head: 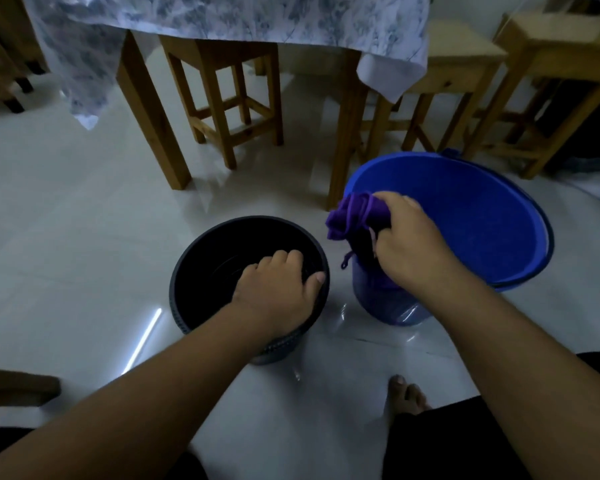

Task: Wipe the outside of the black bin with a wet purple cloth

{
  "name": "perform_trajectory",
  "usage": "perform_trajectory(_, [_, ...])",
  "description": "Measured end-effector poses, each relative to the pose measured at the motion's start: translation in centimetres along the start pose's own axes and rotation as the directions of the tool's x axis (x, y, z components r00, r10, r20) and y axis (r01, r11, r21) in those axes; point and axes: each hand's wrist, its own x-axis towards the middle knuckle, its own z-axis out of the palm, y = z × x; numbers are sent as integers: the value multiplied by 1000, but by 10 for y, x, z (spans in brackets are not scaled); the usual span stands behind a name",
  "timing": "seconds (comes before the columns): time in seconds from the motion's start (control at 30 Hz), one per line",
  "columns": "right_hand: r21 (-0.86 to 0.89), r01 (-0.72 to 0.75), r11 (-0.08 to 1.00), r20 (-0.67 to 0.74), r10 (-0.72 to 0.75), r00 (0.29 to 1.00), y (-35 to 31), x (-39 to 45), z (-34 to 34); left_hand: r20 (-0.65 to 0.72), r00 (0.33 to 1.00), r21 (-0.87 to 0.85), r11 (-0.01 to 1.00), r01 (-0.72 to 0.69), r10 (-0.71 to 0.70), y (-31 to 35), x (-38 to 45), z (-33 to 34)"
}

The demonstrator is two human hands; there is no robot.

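Left hand (278, 285) fingers clenched on the black bin (194, 271) rim; right hand (409, 244) grasping the purple cloth (350, 216): wring first, then wipe downward

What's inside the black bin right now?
Only the left hand, gripping the black bin at its near rim, fingers inside. The interior looks dark and bare; the hand hides part of the bottom.

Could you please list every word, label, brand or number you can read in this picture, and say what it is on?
None: no readable text shows anywhere.
Black bin: no label visible.
Blue bucket: plain, no marking seen.
Purple cloth: no tag visible.
Tablecloth: only a blurred bluish pattern, no letters.
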Motion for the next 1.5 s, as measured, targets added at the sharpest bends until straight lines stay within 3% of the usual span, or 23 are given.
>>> perform_trajectory(0.13, [-153,-31,988,-34,26,999,-8,20,-23,-23,1000,-56,998,7,-8,6,16,-19])
perform_trajectory(0.3, [-429,-105,897,234,222,947,34,30,28,-9,1000,-87,996,15,-15,9,20,-14])
perform_trajectory(0.4, [-578,-116,808,120,224,967,58,24,61,30,999,-93,995,22,-19,5,17,-7])
perform_trajectory(0.77, [-565,-117,817,73,191,979,62,31,67,81,996,-54,998,40,-36,-1,20,1])
perform_trajectory(1.0, [-506,-111,855,238,263,935,61,45,50,112,992,-36,997,62,-58,-10,11,-2])
perform_trajectory(1.1, [-505,-123,854,218,264,940,59,41,50,115,991,-13,997,72,-71,-16,5,-5])
perform_trajectory(1.3, [-617,-31,786,67,92,994,51,25,68,111,990,-16,996,92,-89,-20,-1,-12])
perform_trajectory(1.5, [-612,71,788,116,1,993,34,9,75,111,990,-8,996,91,-90,-20,-4,-16])
